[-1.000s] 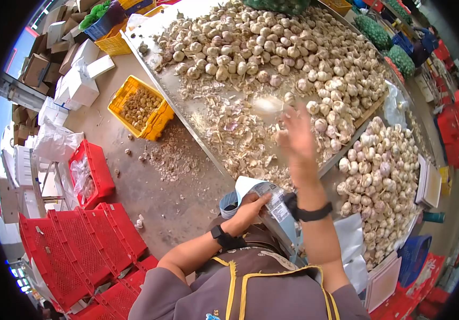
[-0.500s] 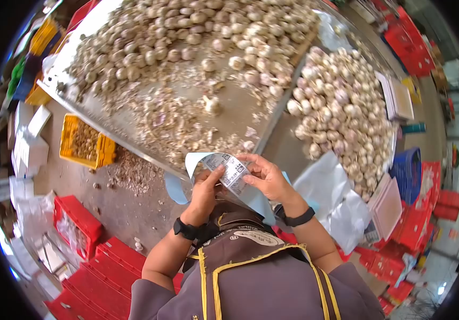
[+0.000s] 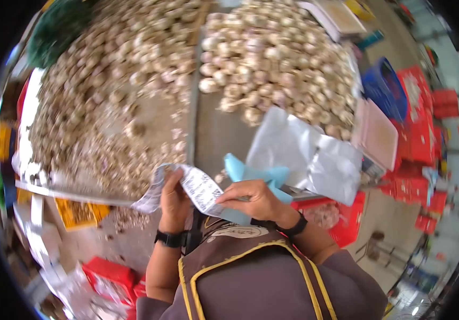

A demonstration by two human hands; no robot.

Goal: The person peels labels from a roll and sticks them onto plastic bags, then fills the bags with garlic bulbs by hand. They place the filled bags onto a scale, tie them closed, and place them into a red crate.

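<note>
A strip of white printed labels (image 3: pixel 200 188) stretches between my two hands above the table's front edge. My left hand (image 3: pixel 173 201) is closed round its left part, with the thumb up, and a loose end curls away to the left. At the strip's right side my right hand (image 3: pixel 255 200) pinches the edge between thumb and fingers. Light-blue backing paper (image 3: pixel 256 173) twists up behind my right hand, and more of it shows below the fingers. Part of the strip is hidden behind my left hand.
Garlic bulbs (image 3: pixel 277 58) are heaped beyond a metal divider (image 3: pixel 192 117), with more garlic (image 3: pixel 101 69) and loose skins on the left. A clear plastic bag (image 3: pixel 307 152) lies to the right, near a white foam box (image 3: pixel 374 133). Red crates (image 3: pixel 341 229) stand below.
My view has swung to the right. More labels now show between my hands, the left end hangs further out, and the blue backing has bunched up behind my right hand.
</note>
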